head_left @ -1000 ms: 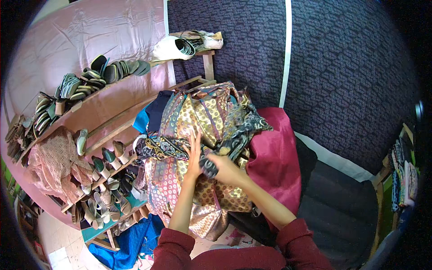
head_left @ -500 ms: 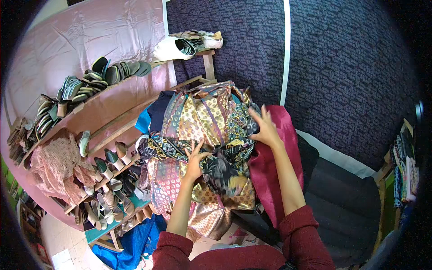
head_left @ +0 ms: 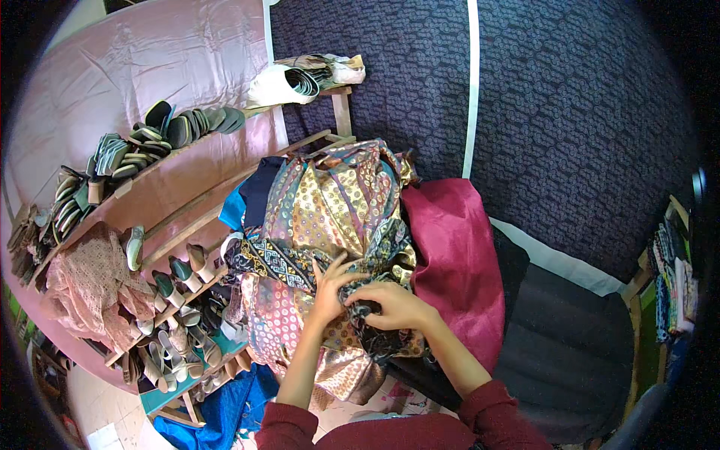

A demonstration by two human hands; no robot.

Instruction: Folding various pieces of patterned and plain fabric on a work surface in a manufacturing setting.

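A bulky bundle wrapped in gold and pink patterned cloth [head_left: 319, 199] fills the middle. Around its front runs a black patterned cloth [head_left: 274, 259], gathered into a band. On that band lies my left hand [head_left: 328, 294], its fingers stretched out and pressing the fabric. Close beside it, my right hand [head_left: 394, 306] has its fingers curled round a bunched part of the black patterned cloth, at the bundle's front right. The fabric inside that grip is partly hidden by the fingers.
Shiny maroon cloth [head_left: 457, 259] lies right of the bundle, beside a black padded surface [head_left: 566, 337]. At left, wooden racks hold shoes [head_left: 180, 349], sole pieces [head_left: 139, 161] and pink lace cloth [head_left: 94, 281]. Blue cloth [head_left: 217, 412] lies below. Folded fabrics [head_left: 671, 277] stand far right.
My right hand has come from the bundle's far right side down toward me, drawing the black cloth together beside my left hand. My left hand has stayed nearly in place.
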